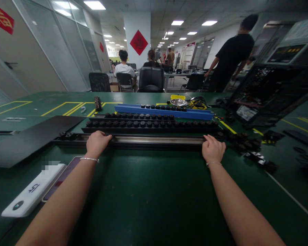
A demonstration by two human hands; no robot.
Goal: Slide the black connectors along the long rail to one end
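A long black channel rail (154, 147) with a shiny metal strip (156, 139) along its inside lies crosswise on the green table. My left hand (97, 143) grips it left of the middle, with thumb and fingers closed at its edge. Toward the rail's right end, my right hand (213, 149) holds it the same way, fingers curled. Just behind it stand a black rail (149, 130) carrying a row of small black round parts and a similar, shorter row. Farther back is a blue channel rail (125, 108), with more black parts along it. The undersides of my fingers are hidden.
Left of my arm are a white power bank (38, 188), a phone (63, 179) and a dark flat sheet (36, 136). Clustered black parts (246, 143) and a tilted black rack (261, 89) are at the right. A metal bowl (179, 102) sits behind; people are beyond.
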